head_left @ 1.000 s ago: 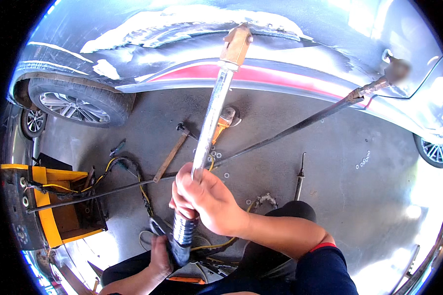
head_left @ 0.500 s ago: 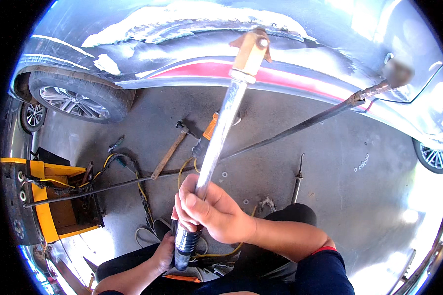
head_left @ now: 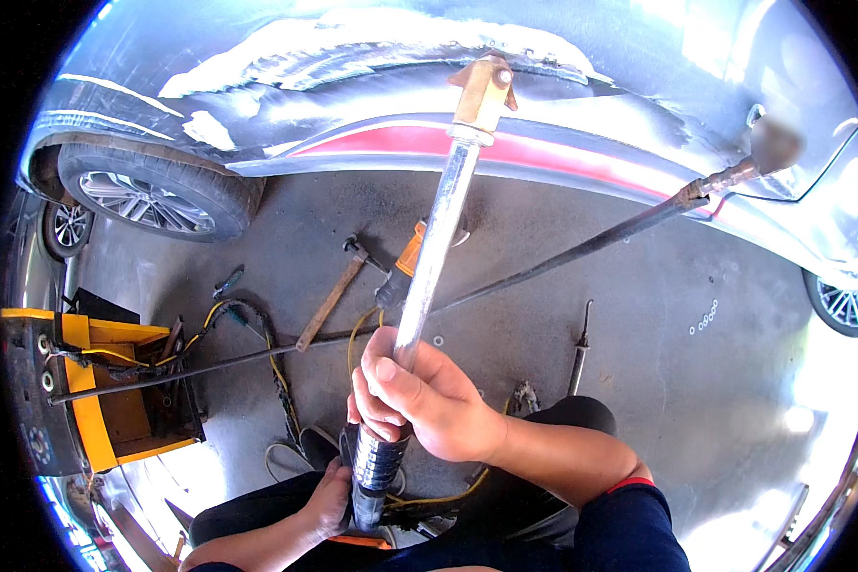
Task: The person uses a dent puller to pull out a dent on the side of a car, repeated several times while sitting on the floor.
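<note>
A slide hammer [head_left: 439,248] with a shiny steel rod slants up from my lap toward the car's side panel. Its brass-coloured head [head_left: 483,100] carries a small rusty hook, which overlaps the sanded, white-patched panel [head_left: 381,43]; whether it touches cannot be told. My right hand [head_left: 434,400] is closed around the lower rod, just above the ribbed black grip [head_left: 378,462]. Lower down, my left hand [head_left: 329,500] closes on the dark handle end from the left side, its fingers partly hidden.
A long dark pole [head_left: 562,262] crosses from a yellow-black machine [head_left: 86,410] to the car's right part. On the floor lie a wooden-handled hammer [head_left: 332,303], an orange-black power tool [head_left: 405,262], a thin metal rod [head_left: 580,357] and cables [head_left: 278,381]. A car wheel [head_left: 153,195] stands left.
The slide hammer's lower end and both hands have shifted slightly right, and its head slightly left, so the rod stands a little steeper. Both hands keep their hold.
</note>
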`<control>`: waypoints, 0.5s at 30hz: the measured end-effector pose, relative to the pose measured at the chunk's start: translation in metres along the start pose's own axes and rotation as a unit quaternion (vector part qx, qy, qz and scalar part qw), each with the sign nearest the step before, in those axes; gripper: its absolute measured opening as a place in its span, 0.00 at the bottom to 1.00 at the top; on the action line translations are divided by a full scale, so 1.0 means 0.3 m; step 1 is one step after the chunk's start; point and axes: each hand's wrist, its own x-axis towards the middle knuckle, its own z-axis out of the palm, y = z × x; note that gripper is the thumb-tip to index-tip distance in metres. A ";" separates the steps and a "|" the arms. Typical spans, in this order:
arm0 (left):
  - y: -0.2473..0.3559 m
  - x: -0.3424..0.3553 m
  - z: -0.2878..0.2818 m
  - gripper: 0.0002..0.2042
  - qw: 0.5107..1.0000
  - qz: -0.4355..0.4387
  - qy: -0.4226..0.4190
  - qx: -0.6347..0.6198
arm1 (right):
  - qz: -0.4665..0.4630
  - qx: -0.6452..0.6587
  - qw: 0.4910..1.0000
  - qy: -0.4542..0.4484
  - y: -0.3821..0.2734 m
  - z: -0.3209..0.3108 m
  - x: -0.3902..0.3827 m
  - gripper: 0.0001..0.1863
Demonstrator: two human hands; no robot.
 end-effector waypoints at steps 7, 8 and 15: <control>0.003 0.000 0.007 0.18 1.000 -0.001 0.004 0.003 | -0.003 0.008 1.000 -0.014 -0.006 -0.002 0.008 0.11; 0.004 -0.001 0.007 0.18 1.000 -0.002 0.005 0.004 | 0.011 -0.014 1.000 0.003 -0.017 0.009 0.009 0.13; 0.005 -0.005 0.015 0.19 1.000 -0.009 0.007 0.006 | -0.001 0.003 1.000 -0.014 -0.003 -0.011 0.010 0.11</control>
